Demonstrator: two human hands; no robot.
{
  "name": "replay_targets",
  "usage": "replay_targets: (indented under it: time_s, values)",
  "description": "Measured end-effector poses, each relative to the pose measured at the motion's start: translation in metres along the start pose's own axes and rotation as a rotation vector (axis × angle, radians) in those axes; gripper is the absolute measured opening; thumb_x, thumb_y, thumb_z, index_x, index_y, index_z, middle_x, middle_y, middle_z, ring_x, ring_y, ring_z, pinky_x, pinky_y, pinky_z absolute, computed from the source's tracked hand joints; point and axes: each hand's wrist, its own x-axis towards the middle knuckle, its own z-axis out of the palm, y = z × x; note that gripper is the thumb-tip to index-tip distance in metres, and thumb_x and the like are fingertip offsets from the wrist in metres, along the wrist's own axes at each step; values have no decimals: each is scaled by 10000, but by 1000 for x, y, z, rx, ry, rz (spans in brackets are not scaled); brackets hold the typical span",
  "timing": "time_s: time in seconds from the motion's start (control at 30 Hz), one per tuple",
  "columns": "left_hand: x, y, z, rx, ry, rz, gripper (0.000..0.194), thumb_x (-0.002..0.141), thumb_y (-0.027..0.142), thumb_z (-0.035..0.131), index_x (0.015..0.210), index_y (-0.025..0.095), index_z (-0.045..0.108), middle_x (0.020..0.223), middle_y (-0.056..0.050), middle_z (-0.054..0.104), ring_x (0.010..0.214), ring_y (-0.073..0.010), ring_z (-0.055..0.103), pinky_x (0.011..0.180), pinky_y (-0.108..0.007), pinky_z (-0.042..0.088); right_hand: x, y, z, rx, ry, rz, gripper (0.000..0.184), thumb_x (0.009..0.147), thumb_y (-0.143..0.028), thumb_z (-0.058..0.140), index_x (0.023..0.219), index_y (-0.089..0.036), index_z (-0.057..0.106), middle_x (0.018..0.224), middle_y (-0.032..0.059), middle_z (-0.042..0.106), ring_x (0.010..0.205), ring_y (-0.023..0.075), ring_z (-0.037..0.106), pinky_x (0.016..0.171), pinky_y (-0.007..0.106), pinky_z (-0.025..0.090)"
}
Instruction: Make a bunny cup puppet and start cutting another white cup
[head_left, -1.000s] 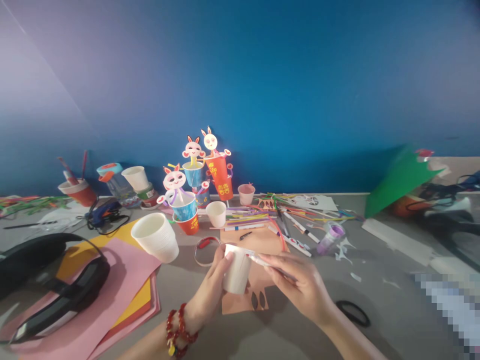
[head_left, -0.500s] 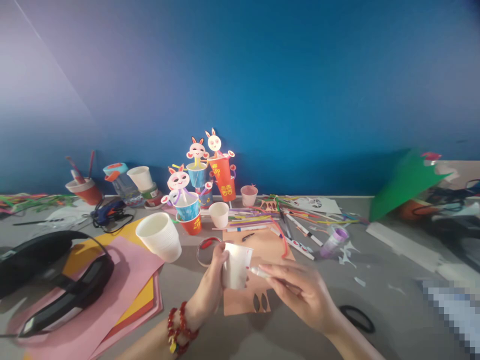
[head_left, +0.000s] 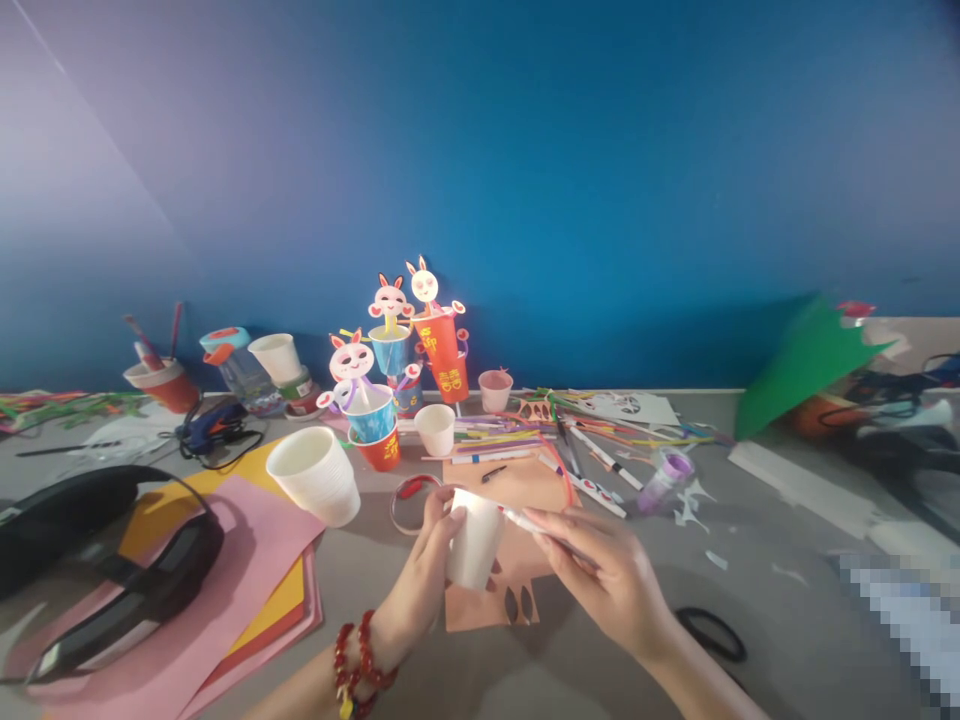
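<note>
My left hand [head_left: 424, 570], with a red bead bracelet on its wrist, is closed around a small white paper cup [head_left: 474, 540] held just above the grey table. My right hand [head_left: 600, 570] pinches a white marker pen [head_left: 521, 520] whose tip touches the cup's upper right side near the rim. Under both hands lies an orange paper sheet [head_left: 517, 490] with ear shapes cut out of it.
A stack of white cups [head_left: 313, 475] leans on pink and yellow paper [head_left: 247, 560] at left, beside a black headset [head_left: 97, 560]. Bunny-topped paper cups [head_left: 390, 370], straws and markers [head_left: 592, 450] crowd the back. Black scissors [head_left: 712, 632] lie at right, a tape ring [head_left: 411, 500] near the cup.
The cup and both hands shifted slightly; the pen tip has moved up along the cup's side toward the rim. Everything on the table has stayed in place.
</note>
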Motion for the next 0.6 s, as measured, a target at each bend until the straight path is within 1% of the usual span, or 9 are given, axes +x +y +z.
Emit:
replay_targets:
  time_s: [0.13, 0.2, 0.23, 0.33, 0.4, 0.43, 0.47, 0.53, 0.6]
  values:
    - [-1, 0, 0, -3, -12, 15, 521, 897, 532, 563, 1268, 243, 339, 784, -9, 655, 653, -256, 698, 607, -372, 556, -1, 0, 2, -30, -7, 24, 287, 972, -166, 533, 1200, -211, 702, 957, 95, 760, 815, 188, 721, 670, 225, 567]
    - [-1, -1, -1, 2, -13, 31, 492, 912, 533, 548, 1259, 248, 345, 772, 4, 646, 661, -251, 699, 609, -362, 554, -2, -2, 3, -40, -52, 30, 290, 975, -176, 524, 1200, -222, 701, 919, 80, 754, 759, 175, 704, 652, 227, 544]
    - [0, -1, -2, -2, -5, 39, 480, 911, 527, 556, 1246, 249, 357, 772, 11, 638, 661, -241, 697, 607, -350, 552, -2, -4, 4, -45, -102, 21, 294, 974, -179, 520, 1196, -235, 704, 881, 64, 747, 714, 164, 687, 627, 224, 523]
    - [4, -2, -3, -26, 47, 43, 508, 879, 538, 599, 1221, 236, 376, 785, 16, 625, 632, -217, 686, 590, -328, 545, -2, -12, 6, -89, -332, -40, 282, 958, -192, 535, 1128, -283, 741, 718, 6, 692, 565, 131, 604, 529, 219, 423]
    - [5, -1, -3, -41, 66, 32, 559, 854, 543, 628, 1231, 227, 364, 811, 0, 631, 636, -221, 690, 591, -339, 550, -3, -15, 6, -111, -429, -70, 265, 943, -206, 557, 1082, -297, 764, 644, -13, 651, 517, 121, 567, 500, 224, 373]
    - [5, 0, -3, -49, 68, 24, 578, 844, 537, 644, 1240, 229, 356, 854, -17, 640, 654, -228, 696, 591, -346, 555, -3, -15, 5, -106, -439, -76, 263, 940, -208, 562, 1079, -297, 766, 637, -14, 648, 516, 120, 565, 501, 225, 368]
    - [4, 1, -2, -58, 67, 20, 592, 833, 522, 665, 1247, 238, 352, 911, -31, 642, 681, -233, 701, 594, -349, 559, -2, -15, 5, -93, -422, -78, 266, 938, -206, 563, 1088, -294, 763, 644, -11, 657, 528, 122, 573, 508, 224, 373]
    - [2, 4, -2, -73, 77, 24, 610, 807, 468, 724, 1261, 262, 372, 1041, -43, 626, 757, -225, 700, 614, -331, 566, -2, -12, 3, -53, -341, -82, 283, 941, -191, 552, 1134, -275, 741, 679, 2, 684, 568, 131, 596, 527, 222, 399]
    - [0, 5, -2, -70, 67, 26, 637, 789, 419, 766, 1293, 272, 405, 1109, -39, 608, 840, -212, 678, 652, -306, 566, -2, -9, 2, -16, -244, -90, 280, 951, -184, 545, 1157, -253, 722, 708, 15, 701, 584, 139, 608, 534, 225, 425]
